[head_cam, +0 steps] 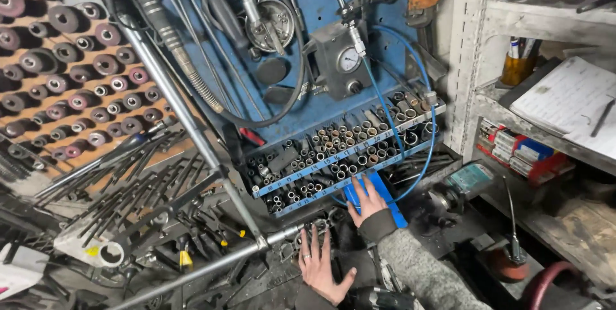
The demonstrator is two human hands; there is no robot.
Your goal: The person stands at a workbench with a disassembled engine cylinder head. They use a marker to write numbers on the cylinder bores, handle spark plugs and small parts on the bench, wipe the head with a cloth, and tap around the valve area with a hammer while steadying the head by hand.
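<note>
Blue box (385,198) lies below the tiered socket rack (340,156), under the right hand (369,202), whose grip lies released, flat on it. Left hand (319,265) rests released, fingers spread, on the cluttered desk (212,252).

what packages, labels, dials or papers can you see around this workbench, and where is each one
Small boxes: stacked on the lower right shelf, rectangular, red, blue and white.
Label strips: along the blue socket rack's front edges, narrow, pale.
Gauge dial: on the grey box on the blue board, round, white.
Paper sheet: right shelf, white, handwritten.
</note>
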